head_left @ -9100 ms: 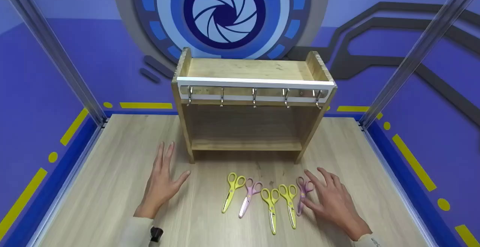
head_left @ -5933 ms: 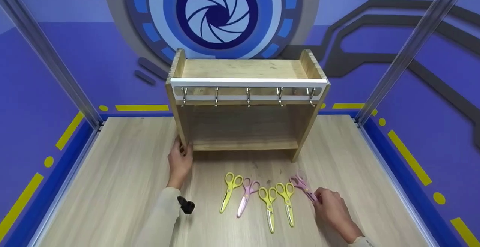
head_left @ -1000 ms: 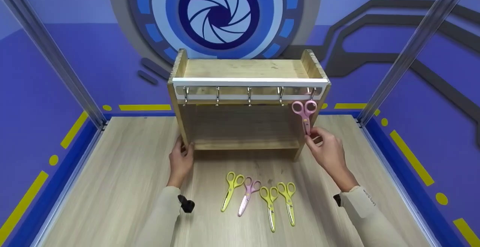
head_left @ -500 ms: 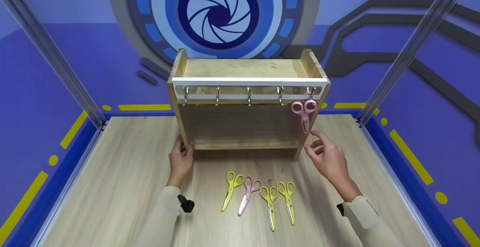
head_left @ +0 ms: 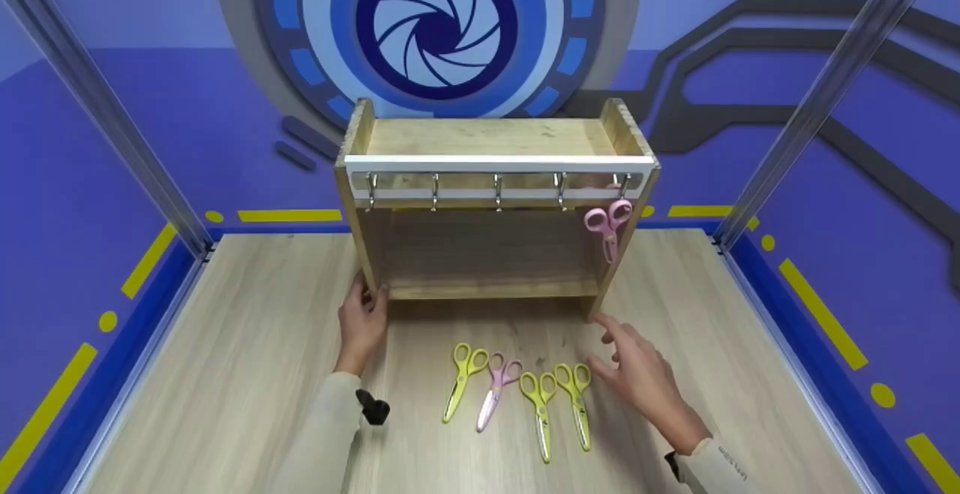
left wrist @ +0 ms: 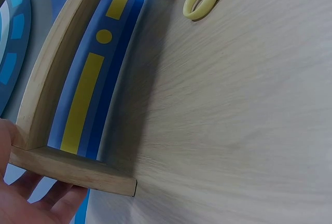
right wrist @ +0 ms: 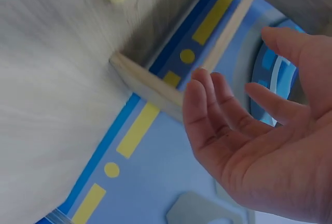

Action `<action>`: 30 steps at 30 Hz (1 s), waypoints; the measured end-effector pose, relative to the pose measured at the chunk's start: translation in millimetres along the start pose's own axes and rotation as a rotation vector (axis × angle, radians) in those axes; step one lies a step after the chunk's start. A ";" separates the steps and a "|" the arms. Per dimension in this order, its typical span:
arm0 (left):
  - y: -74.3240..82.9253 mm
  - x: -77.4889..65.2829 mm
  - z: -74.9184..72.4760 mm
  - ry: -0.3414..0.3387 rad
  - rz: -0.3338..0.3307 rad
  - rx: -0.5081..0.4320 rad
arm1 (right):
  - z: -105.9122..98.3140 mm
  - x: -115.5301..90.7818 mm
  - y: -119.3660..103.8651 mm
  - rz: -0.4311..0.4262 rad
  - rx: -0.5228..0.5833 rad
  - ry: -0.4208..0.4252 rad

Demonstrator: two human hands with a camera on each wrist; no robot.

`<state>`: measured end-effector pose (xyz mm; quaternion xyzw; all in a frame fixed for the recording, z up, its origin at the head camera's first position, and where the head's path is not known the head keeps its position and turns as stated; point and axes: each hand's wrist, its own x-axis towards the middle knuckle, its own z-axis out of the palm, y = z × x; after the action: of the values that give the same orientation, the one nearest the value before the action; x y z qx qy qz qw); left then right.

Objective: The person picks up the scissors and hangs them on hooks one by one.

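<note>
My left hand (head_left: 361,329) grips the lower left side panel of a wooden shelf (head_left: 491,290); in the left wrist view the thumb and fingers sit on either side of the panel's foot (left wrist: 78,169). Pink scissors (head_left: 610,241) hang blades down from the rightmost hook of the white rail (head_left: 499,162). My right hand (head_left: 641,370) holds nothing, its fingers spread and loosely bent, between the shelf's right foot and the nearest yellow scissors (head_left: 578,398). Left of those lie a second yellow pair (head_left: 541,404), pink scissors (head_left: 495,389) and another yellow pair (head_left: 460,380), handles toward the shelf.
The shelf stands at the back of a wood-grain table (head_left: 247,374). Several metal hooks line its rail, the others bare. Blue printed walls (head_left: 810,239) and metal corner posts (head_left: 825,97) enclose the table on the left, back and right.
The right hand took pink scissors from the table's right end, hung them on the rightmost hook, let go, and moved down toward the table. The left hand went to the shelf's left panel and stayed.
</note>
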<state>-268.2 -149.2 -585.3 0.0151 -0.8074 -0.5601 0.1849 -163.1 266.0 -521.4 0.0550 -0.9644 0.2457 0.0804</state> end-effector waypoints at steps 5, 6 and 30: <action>0.8 -0.5 0.8 -0.009 -0.021 0.004 | 17.2 -13.5 -3.3 0.026 -0.035 -0.096; 1.0 -0.6 0.9 -0.009 -0.027 0.003 | 21.1 -16.1 -3.1 0.030 -0.042 -0.112; 1.8 0.1 -0.3 -0.030 -0.057 -0.016 | 67.9 -38.8 8.4 0.170 -0.072 -0.296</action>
<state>-267.9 -148.8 -583.6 0.0283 -0.8048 -0.5718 0.1566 -135.0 243.2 -591.2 0.0061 -0.9751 0.2062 -0.0818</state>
